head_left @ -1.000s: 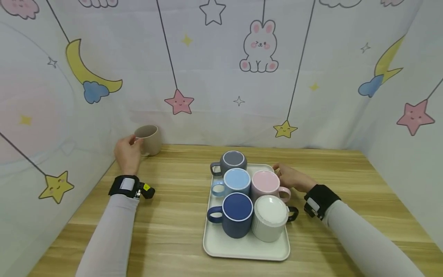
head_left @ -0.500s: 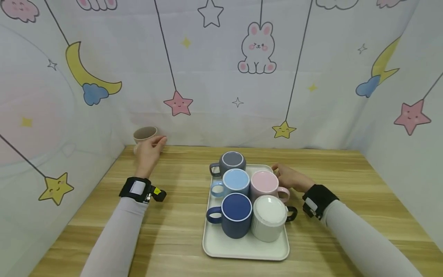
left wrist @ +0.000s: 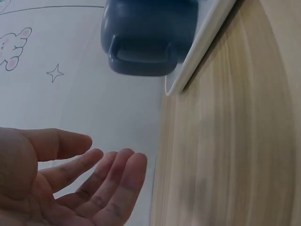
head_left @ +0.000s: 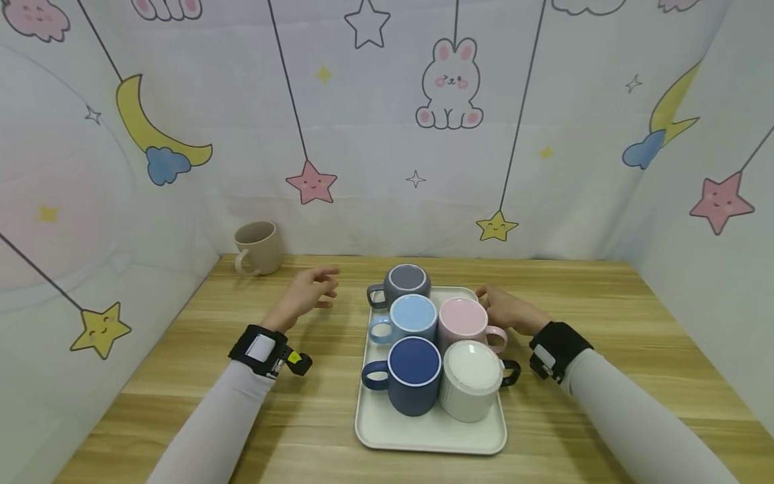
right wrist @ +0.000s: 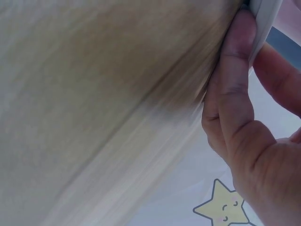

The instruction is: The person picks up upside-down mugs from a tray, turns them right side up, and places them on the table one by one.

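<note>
My left hand (head_left: 305, 296) hovers over the table left of the tray, fingers loosely spread with nothing in them, as the left wrist view also shows. A white tray (head_left: 429, 437) carries several upside-down mugs: a grey mug (head_left: 408, 279), a light blue mug (head_left: 413, 316), a pink mug (head_left: 462, 319), a navy mug (head_left: 414, 376) and a white mug (head_left: 471, 383) with a black handle. At the tray's far right side my right hand (head_left: 510, 312) holds the rim; in the right wrist view one finger (right wrist: 237, 70) lies along the tray's outer edge.
A beige mug (head_left: 263, 249) stands upright at the table's back left corner, its handle toward the front left. Printed cloth walls (head_left: 375, 134) close off the back and sides of the wooden table (head_left: 302, 417).
My left hand has left the beige mug and moved right and nearer, toward the tray. The beige mug's handle now shows. My right hand stays at the tray.
</note>
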`<state>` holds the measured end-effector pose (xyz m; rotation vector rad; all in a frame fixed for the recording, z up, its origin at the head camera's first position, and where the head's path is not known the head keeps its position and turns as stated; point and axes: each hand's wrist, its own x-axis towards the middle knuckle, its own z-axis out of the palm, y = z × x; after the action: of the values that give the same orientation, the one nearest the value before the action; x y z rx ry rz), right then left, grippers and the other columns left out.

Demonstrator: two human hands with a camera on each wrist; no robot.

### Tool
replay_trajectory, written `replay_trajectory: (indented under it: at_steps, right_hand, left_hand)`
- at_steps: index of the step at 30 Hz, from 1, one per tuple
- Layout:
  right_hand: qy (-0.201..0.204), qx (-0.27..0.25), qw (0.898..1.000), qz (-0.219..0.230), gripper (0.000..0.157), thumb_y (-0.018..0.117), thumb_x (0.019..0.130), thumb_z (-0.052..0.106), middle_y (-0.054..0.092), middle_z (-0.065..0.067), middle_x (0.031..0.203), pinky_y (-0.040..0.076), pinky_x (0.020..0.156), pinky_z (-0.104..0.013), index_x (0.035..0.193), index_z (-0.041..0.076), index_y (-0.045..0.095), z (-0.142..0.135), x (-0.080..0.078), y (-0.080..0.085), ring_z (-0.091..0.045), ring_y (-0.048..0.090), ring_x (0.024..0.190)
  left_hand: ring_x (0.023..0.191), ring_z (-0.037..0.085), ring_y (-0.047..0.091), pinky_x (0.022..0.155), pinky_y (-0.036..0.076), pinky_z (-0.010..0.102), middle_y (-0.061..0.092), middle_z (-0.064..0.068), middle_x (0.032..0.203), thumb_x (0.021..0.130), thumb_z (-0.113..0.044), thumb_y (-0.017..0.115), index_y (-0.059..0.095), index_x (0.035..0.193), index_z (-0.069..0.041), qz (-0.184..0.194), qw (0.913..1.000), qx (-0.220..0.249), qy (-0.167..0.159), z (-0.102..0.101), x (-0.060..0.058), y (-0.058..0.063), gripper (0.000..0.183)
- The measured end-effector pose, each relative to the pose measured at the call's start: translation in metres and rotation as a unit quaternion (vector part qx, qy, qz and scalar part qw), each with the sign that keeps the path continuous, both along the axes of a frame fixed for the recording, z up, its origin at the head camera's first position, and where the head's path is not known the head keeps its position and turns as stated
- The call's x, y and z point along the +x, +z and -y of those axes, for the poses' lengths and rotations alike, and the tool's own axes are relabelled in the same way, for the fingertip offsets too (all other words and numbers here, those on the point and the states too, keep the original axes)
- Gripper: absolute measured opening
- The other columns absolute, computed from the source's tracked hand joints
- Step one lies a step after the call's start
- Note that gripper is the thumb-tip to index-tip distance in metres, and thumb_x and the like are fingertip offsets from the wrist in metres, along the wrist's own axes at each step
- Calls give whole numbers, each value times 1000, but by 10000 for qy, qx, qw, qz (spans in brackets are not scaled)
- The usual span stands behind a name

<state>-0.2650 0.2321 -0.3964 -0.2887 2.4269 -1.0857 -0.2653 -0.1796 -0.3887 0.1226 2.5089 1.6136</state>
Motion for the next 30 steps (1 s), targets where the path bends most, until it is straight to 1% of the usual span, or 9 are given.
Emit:
replay_trajectory:
  at_steps: [4,7,11,14,18,21,23,25,30]
  right_hand:
    - [-11,69,10000,-12,67,64,92,4,55,-30,122,52,92,-46,146,-11,29,-1,0,-1,-38,55,107]
    - [-18,84,10000,-23,68,65,92,5,55,-30,122,52,93,-47,146,-11,29,-1,-1,-1,-38,56,107]
    - [-3,33,10000,-33,67,64,92,4,56,-31,123,52,91,-46,147,-12,29,-1,-1,-2,-38,56,107]
    - [0,10,10000,-50,65,63,92,3,56,-31,123,53,90,-45,146,-11,29,-1,-1,-2,-38,56,106]
    - [42,-10,9999,-122,65,64,91,4,57,-30,120,53,84,-39,145,-12,31,0,-1,-4,-34,57,102]
    - [73,-38,9998,-159,65,64,90,3,57,-29,117,52,78,-35,144,-12,31,-1,-2,-5,-32,56,97]
    - [63,-17,9998,-167,65,63,91,3,57,-28,116,51,77,-34,144,-12,30,-2,-2,-6,-31,56,96]
    - [49,-3,9998,-168,64,63,91,3,58,-28,116,51,78,-33,144,-12,30,-3,-2,-5,-31,56,96]
    - [84,-65,9998,-180,65,62,90,1,59,-28,116,52,80,-34,145,-12,30,-4,-2,-6,-32,57,98]
  left_hand:
    - [118,37,62,93,62,42,56,29,138,109,-11,50,44,154,1,496,9979,-99,-407,-15,4,-6,47]
    - [111,34,65,89,64,40,60,26,132,106,-9,55,43,154,3,732,9952,-150,-624,-25,7,-9,51]
    - [96,29,69,81,65,37,61,24,127,101,-8,64,40,154,3,980,9917,-162,-820,-35,9,-15,59]
    - [91,26,69,77,66,37,59,23,126,98,-8,67,39,154,3,1110,9896,-36,-911,-41,10,-20,63]
    - [86,25,68,74,66,37,59,23,120,96,-3,66,37,152,5,1123,9884,288,-985,-48,12,-27,64]
    - [82,24,68,71,66,37,59,21,114,94,2,64,37,151,6,1103,9884,502,-913,-52,12,-31,62]
    - [80,24,67,69,66,37,59,20,111,94,5,64,38,150,6,1060,9891,565,-855,-54,12,-33,62]
    - [79,23,68,68,66,38,59,20,110,93,7,65,39,149,6,994,9901,570,-814,-56,12,-34,62]
    - [75,24,67,64,66,38,58,20,106,92,11,65,41,147,8,769,9940,365,-689,-58,11,-36,60]
